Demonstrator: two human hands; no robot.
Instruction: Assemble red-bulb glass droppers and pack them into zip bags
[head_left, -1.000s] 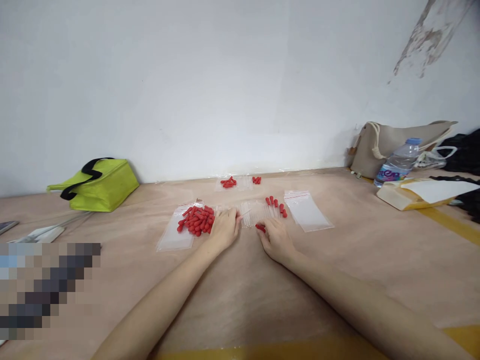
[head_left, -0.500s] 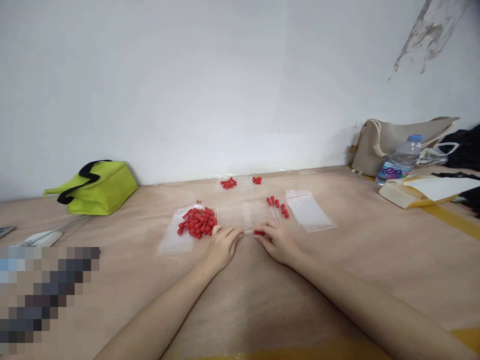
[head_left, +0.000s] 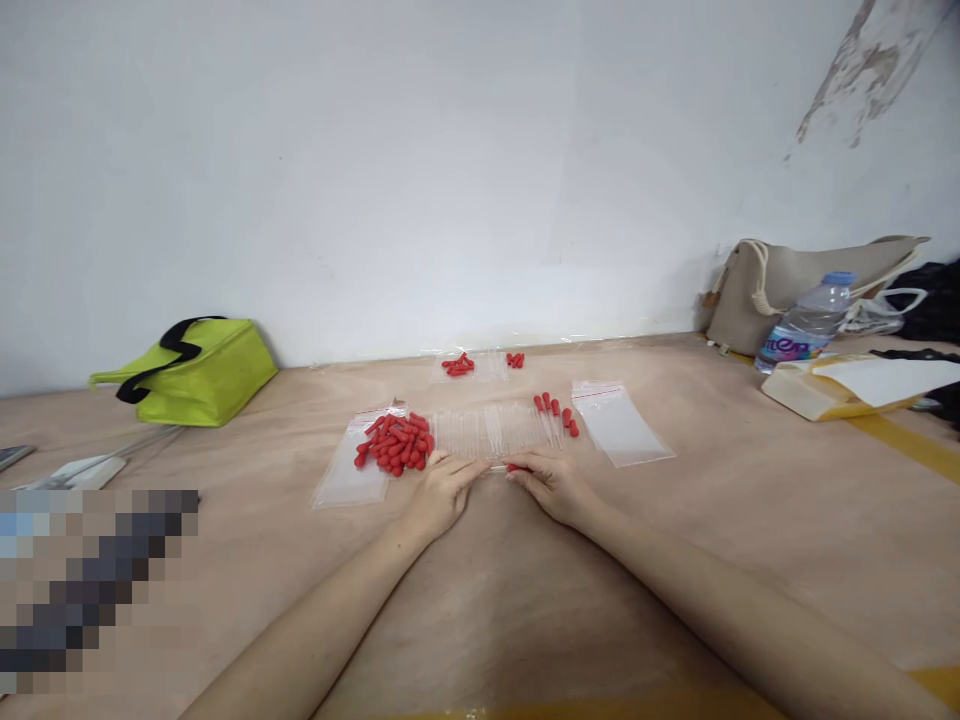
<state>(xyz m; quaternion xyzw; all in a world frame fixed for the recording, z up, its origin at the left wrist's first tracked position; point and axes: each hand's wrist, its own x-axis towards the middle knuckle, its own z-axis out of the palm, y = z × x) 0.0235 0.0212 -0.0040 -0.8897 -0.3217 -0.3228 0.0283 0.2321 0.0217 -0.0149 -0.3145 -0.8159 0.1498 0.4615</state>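
My left hand (head_left: 448,488) is closed on a thin clear glass dropper tube (head_left: 497,467), whose short middle shows between my hands. Fingers of my right hand (head_left: 551,484) pinch a red rubber bulb (head_left: 513,468) at the tube's right end, covering most of it. Just beyond lies a row of clear tubes (head_left: 480,430). To the left is a heap of red rubber bulbs (head_left: 395,445), partly over a clear zip bag (head_left: 349,483). Several droppers with red bulbs (head_left: 555,407) lie at the row's right end.
Another clear zip bag (head_left: 622,425) lies to the right. Near the wall are small red bulbs (head_left: 459,364) on plastic. A green bag (head_left: 206,375) stands left; a water bottle (head_left: 806,325), a beige bag (head_left: 739,300) and an opened envelope (head_left: 810,388) are right.
My right fingers have stretched a little left over the red bulb, so less of it shows. My left hand stays nearly in place. The view has shifted slightly.
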